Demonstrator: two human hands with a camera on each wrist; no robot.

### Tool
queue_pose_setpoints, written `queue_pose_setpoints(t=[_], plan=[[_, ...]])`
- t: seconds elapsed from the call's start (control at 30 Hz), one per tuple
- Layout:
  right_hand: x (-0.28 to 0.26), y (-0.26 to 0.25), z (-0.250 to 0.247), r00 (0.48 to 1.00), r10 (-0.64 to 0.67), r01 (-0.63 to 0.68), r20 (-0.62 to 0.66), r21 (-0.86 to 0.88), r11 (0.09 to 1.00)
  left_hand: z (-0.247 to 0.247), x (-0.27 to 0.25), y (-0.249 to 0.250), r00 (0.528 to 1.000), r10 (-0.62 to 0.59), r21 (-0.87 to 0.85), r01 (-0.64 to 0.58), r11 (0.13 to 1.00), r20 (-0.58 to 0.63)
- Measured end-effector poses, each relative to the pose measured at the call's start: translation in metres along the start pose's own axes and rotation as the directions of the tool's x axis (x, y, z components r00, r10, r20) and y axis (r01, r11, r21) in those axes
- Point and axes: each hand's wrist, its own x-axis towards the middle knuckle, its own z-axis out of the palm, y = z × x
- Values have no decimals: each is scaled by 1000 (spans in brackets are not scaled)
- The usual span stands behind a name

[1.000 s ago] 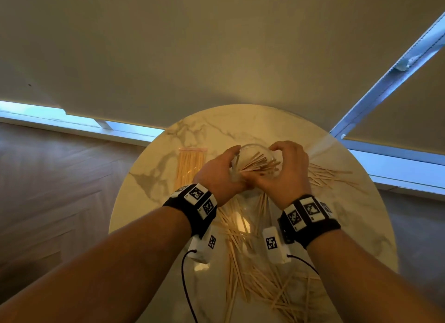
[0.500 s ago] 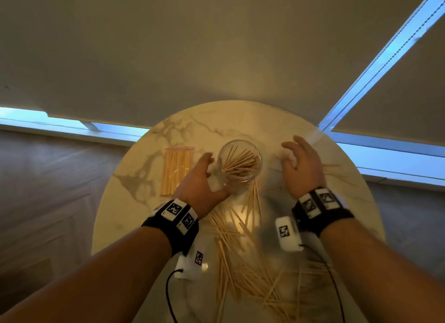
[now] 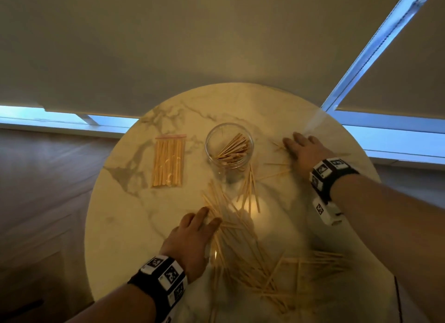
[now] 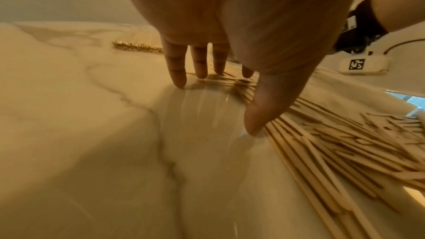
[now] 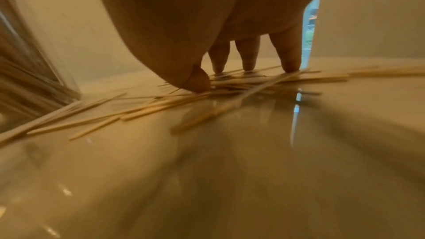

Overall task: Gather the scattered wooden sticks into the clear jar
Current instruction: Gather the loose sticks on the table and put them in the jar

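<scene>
One round marble table [image 3: 125, 217] carries everything we see, and we take the clear jar [image 3: 229, 146], standing upright a little beyond the table's middle, as our landmark. Nearer to us than the jar sprawls the big heap of loose wooden sticks [image 3: 243, 248], criss-crossed, its far tips reaching almost to the jar's base. Left of the jar, well apart from it, lies a clear packet of sticks [image 3: 168, 161], flat and neatly aligned. Right of the jar, near it, we find a thinner scatter of sticks [image 3: 277, 172]. Inside the jar a small bundle of sticks [image 3: 232, 147] leans against the wall.

Our left hand [image 3: 190, 238] lies on the near-left side of the jar, at the left edge of the big heap, fingers [image 4: 177, 68] straight and spread, tips down on the marble and on the sticks, gripping nothing. Our right hand [image 3: 304, 152] is to the right of the jar, palm down, fingers [image 5: 288, 55] extended with their tips pressing the thin scatter; nothing is held.
</scene>
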Motion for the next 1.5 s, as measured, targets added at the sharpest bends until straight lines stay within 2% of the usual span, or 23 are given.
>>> queue_pose_setpoints(t=[0.17, 0.33, 0.47, 0.67, 0.77, 0.83, 0.93, 1.03, 1.13, 1.23, 1.37, 1.5], plan=[[-59, 2, 47, 973, 110, -91, -204, 100, 991, 6, 4, 12, 1000, 12, 41, -12, 999, -17], [-117, -44, 88, 953, 183, -149, -242, 154, 977, 15, 0, 23, 998, 51, 36, -50, 998, -22], [-153, -83, 107, 941, 180, -98, -288, 275, 956, 22, -3, 29, 999, 27, 5, -27, 1000, -43], [-167, -120, 120, 979, 9, 59, -206, 321, 945, 33, -7, 33, 997, -16, -57, 11, 998, -81], [-175, -131, 115, 985, -84, 120, -151, 248, 961, 36, -15, 29, 994, -48, -153, 33, 988, -102], [-180, -136, 109, 982, -81, 110, -170, 171, 979, 37, -22, 23, 984, -92, -232, 55, 971, -151], [-183, -155, 102, 994, 19, 3, -112, 195, 981, 39, -30, 12, 972, -140, -293, 81, 953, -188], [-181, -180, 103, 999, -26, 31, -38, 118, 993, 39, -34, 7, 989, -86, -287, 47, 957, -123], [-175, -199, 104, 995, -90, 94, -45, 76, 993, 41, -35, 3, 998, 32, -249, -45, 967, -57], [-173, -208, 107, 991, -122, 124, -53, 43, 991, 43, -38, -2, 992, 99, -305, -119, 945, -80], [-169, -210, 110, 989, -142, 144, -43, 53, 988, 44, -44, -13, 976, 1, -464, -104, 880, -216], [-162, -209, 117, 989, -143, 146, -47, 94, 985, 41, -52, -30, 952, -195, -605, 13, 796, -237]])
